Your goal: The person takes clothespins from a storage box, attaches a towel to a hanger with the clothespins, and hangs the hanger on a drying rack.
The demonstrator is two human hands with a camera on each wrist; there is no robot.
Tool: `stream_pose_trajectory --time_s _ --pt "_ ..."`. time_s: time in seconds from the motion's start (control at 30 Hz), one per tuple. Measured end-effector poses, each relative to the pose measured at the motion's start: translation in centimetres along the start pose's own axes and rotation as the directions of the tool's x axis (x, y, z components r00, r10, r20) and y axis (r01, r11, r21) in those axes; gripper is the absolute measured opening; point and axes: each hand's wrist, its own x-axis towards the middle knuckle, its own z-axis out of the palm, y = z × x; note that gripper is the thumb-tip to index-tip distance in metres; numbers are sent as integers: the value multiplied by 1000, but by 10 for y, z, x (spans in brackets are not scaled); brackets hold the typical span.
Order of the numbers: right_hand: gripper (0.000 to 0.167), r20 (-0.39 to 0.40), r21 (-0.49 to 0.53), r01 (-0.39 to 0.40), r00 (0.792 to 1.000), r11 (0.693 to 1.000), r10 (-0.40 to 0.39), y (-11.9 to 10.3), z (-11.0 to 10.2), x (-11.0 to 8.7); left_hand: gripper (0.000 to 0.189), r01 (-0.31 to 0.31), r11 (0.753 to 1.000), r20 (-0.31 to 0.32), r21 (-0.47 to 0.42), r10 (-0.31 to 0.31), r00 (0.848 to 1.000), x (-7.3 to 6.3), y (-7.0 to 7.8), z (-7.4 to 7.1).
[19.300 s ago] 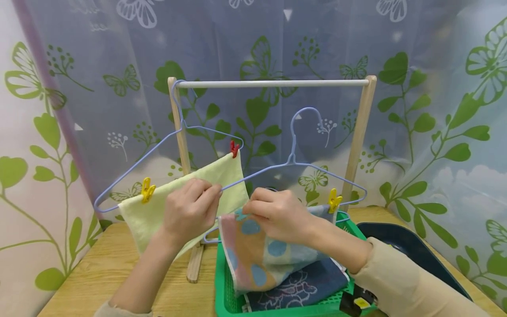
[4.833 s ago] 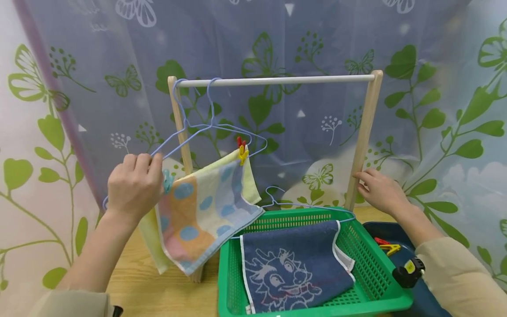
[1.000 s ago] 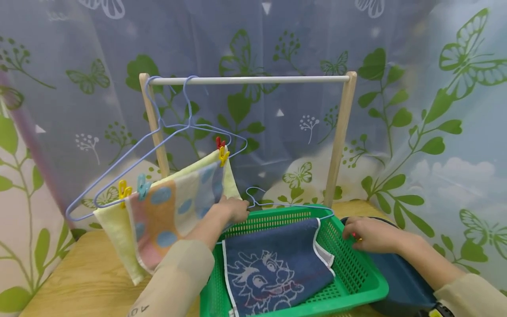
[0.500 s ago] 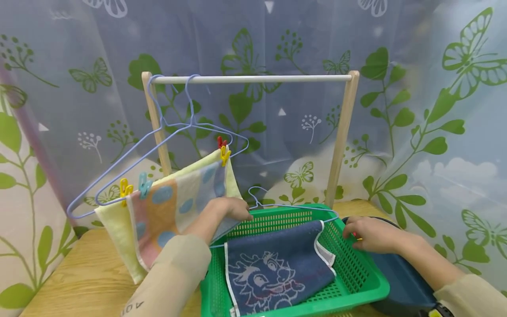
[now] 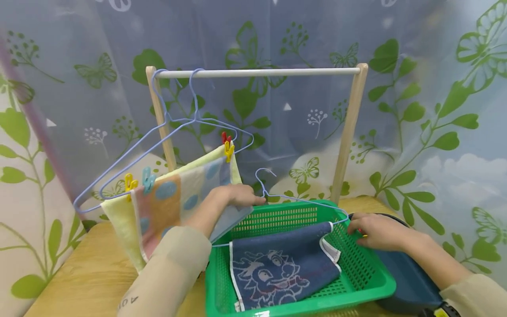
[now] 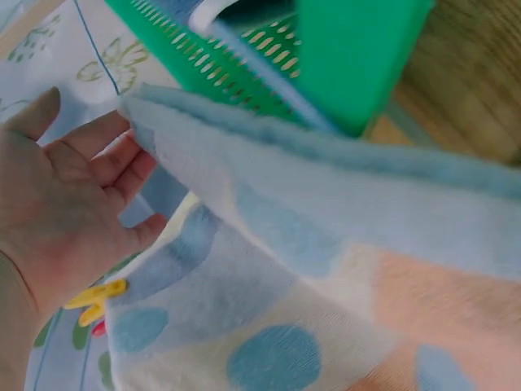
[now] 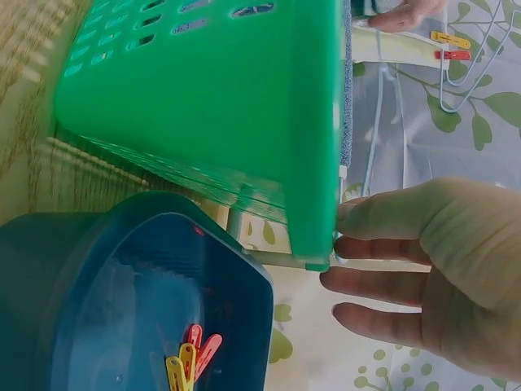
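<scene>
My left hand (image 5: pixel 237 195) reaches past a polka-dot towel (image 5: pixel 190 189), near the hook of a blue hanger (image 5: pixel 295 198). Its fingers are extended beside the towel's edge in the left wrist view; I cannot tell whether they touch the hanger. That hanger lies in a green basket (image 5: pixel 309 307), bearing a navy towel (image 5: pixel 277 273) with a cartoon print. At the basket's back right corner is my right hand (image 5: pixel 376 230), close to the hanger's end. Its fingers look loosely extended in the right wrist view, with thumb at the rim; the exact contact is unclear.
A rack with a white rod (image 5: pixel 257 73) carries two hangers at its left end. Behind the polka-dot towel hangs a pale yellow towel (image 5: pixel 119 220), with clothespins on both. Right of the basket, a dark blue bin (image 7: pixel 155 285) contains several clothespins (image 7: pixel 186 366).
The polka-dot towel's hanger went from my hands onto the rod. My left hand left it for the basket; my right hand left the rack post. The basket hanger's hook has lately risen slightly.
</scene>
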Motion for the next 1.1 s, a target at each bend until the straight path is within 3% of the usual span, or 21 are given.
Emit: stream_pose_trajectory --time_s 0.13,0.23,0.4,0.67,0.83,1.0,1.1 --pt "20 -7 -20 -12 1000 1000 11 3 -1 -3 46 -82 995 -16 -52 81 997 -2 4 -11" --pt "19 -9 -21 -11 1000 1000 10 4 -1 -4 32 -158 987 -67 -33 156 985 -3 5 -14" --pt "18 -9 -20 -4 1000 1000 4 4 -1 -4 22 -274 960 -192 53 280 941 -6 8 -12" --pt "19 -16 -19 8 1000 1000 -8 2 1 -3 18 -326 937 -302 122 348 887 -10 30 -8" --pt "19 -32 -25 17 999 1000 -18 1 3 -2 30 -367 923 -291 116 385 876 -10 43 -6" --pt "19 -41 -32 19 999 999 -20 0 3 0 46 -373 916 -235 149 399 886 -13 56 -2" --pt "18 -36 -31 14 999 999 -15 -1 3 1 53 -397 905 -214 154 422 881 -15 63 1"
